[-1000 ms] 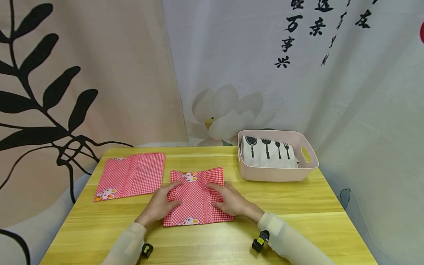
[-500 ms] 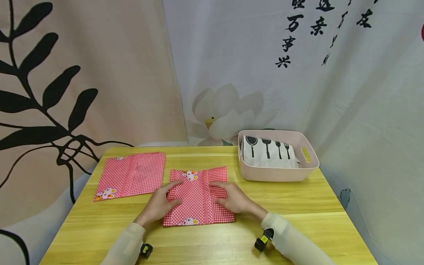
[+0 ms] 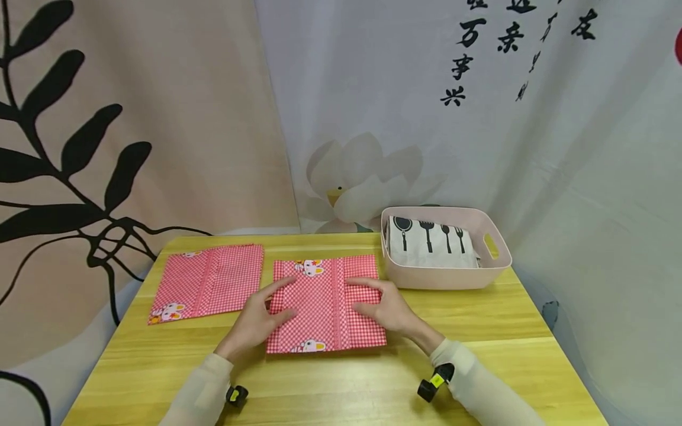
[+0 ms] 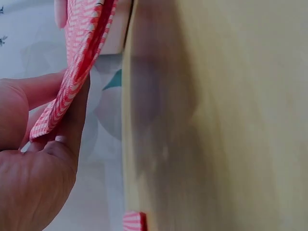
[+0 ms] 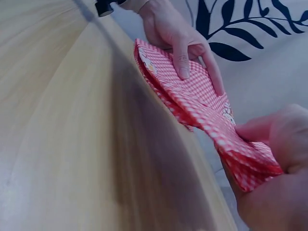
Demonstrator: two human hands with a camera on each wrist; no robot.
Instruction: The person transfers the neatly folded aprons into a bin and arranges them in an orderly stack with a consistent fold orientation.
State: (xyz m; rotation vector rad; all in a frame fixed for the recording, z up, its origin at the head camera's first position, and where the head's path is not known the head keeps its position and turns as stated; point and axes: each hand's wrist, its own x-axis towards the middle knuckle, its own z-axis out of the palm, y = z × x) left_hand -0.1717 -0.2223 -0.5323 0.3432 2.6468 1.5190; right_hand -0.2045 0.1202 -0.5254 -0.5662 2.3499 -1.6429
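Note:
A folded red-and-white checked cloth (image 3: 315,305) with rabbit prints is held level above the table in the head view. My left hand (image 3: 253,322) grips its left edge, thumb and index finger on top and other fingers beneath. At the right edge my right hand (image 3: 391,309) holds it the same way. Both wrist views show the cloth (image 4: 72,82) pinched between thumb and fingers and raised off the wood, with layered folds along its near edge. To the left, a second folded checked cloth (image 3: 209,281) lies flat on the table.
At the back right corner stands a pale pink plastic basket (image 3: 442,279). Inside it is a white cloth (image 3: 434,244) printed with black cutlery. The wooden table (image 3: 319,390) ends at a fabric backdrop behind.
The checked cloth has been raised off the table and moved slightly away and to the right, both hands carrying it. It looks flatter and wider than before. The other cloth and basket stay put.

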